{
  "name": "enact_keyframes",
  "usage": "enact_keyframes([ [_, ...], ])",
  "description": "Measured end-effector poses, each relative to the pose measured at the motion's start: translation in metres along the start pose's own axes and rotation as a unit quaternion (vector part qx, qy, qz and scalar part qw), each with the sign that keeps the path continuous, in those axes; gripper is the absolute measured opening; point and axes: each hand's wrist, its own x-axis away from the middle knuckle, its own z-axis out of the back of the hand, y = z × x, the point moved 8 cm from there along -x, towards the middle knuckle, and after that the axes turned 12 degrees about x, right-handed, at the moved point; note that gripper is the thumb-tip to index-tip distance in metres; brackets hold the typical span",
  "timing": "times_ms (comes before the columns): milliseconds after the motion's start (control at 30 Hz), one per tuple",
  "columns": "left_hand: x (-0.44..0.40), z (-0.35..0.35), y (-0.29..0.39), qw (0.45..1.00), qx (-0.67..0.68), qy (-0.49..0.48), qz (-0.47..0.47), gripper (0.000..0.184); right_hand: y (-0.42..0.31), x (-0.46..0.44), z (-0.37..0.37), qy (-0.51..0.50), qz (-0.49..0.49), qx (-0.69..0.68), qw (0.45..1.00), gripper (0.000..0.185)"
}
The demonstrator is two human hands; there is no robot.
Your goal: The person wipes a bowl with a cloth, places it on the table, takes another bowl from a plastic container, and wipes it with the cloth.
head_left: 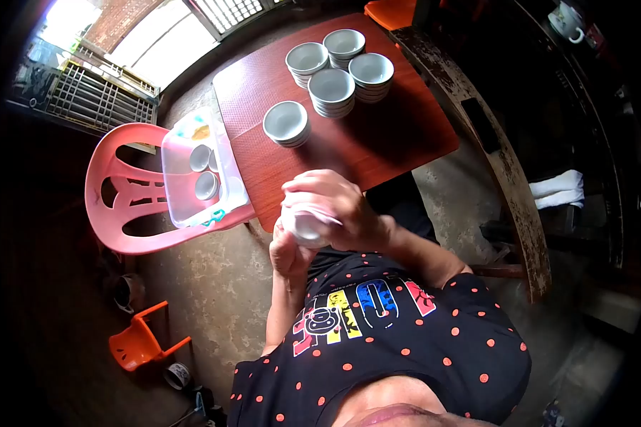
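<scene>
In front of my chest, my left hand [289,252] is closed around a small white bowl [305,228]. My right hand [338,203] curls over the bowl from above, fingers bent, pressing a pale pinkish cloth [315,205] against it. Parts of both the cloth and the bowl are hidden by the fingers, and the right hand is slightly blurred. Just beyond my hands, a short stack of white bowls [286,122] stands on the red-brown table [406,139]. Farther back on it, several taller bowl stacks [331,87] stand close together.
To the left, a pink plastic chair [100,185] holds a clear plastic bin [181,203] with a few bowls [206,185] inside. A worn wooden bench [506,192] runs along the right. A small orange chair [137,346] is on the floor at lower left. A white towel [557,190] lies at right.
</scene>
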Motion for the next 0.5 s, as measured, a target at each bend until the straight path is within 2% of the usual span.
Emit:
enact_keyframes([
  [33, 0.001, -0.010, -0.001, 0.997, -0.078, 0.000, 0.023, 0.067, 0.000, -0.014, -0.003, -0.093, -0.033, -0.054, 0.994, 0.024],
  [67, 0.002, -0.022, -0.006, 0.993, -0.117, -0.014, 0.033, 0.054, 0.009, -0.015, -0.014, -0.228, -0.111, -0.052, 0.966, 0.023],
  [100, -0.004, -0.024, -0.016, 0.984, -0.177, -0.028, 0.007, 0.055, 0.022, -0.007, -0.020, -0.329, -0.150, -0.087, 0.928, 0.024],
  [167, -0.006, -0.036, -0.008, 0.985, -0.172, -0.021, -0.023, 0.056, 0.032, -0.007, -0.017, -0.239, -0.246, -0.180, 0.922, 0.024],
  [200, -0.007, -0.041, -0.001, 0.983, -0.171, -0.006, -0.068, 0.057, 0.033, 0.001, -0.011, -0.064, -0.068, -0.093, 0.991, 0.024],
  [267, -0.009, -0.044, 0.004, 0.970, -0.221, 0.003, -0.104, 0.051, 0.035, 0.028, -0.008, 0.132, -0.187, -0.191, 0.955, 0.033],
  [300, -0.009, -0.045, 0.005, 0.956, -0.269, -0.002, -0.112, 0.046, 0.041, 0.036, -0.013, 0.134, -0.179, -0.160, 0.961, 0.033],
  [367, -0.005, -0.030, 0.004, 0.934, -0.350, 0.025, -0.069, 0.037, 0.053, 0.051, -0.023, 0.140, -0.165, -0.095, 0.972, 0.032],
  [400, -0.005, -0.025, 0.004, 0.919, -0.389, 0.036, -0.046, 0.033, 0.053, 0.031, -0.022, 0.022, -0.179, -0.124, 0.976, 0.027],
  [433, -0.005, -0.039, -0.002, 0.896, -0.443, -0.010, -0.010, 0.025, 0.041, 0.016, -0.020, -0.064, -0.138, -0.034, 0.988, 0.022],
  [500, -0.001, -0.034, -0.012, 0.901, -0.433, -0.019, -0.012, 0.025, 0.012, -0.006, -0.018, -0.207, -0.042, 0.101, 0.972, 0.016],
])
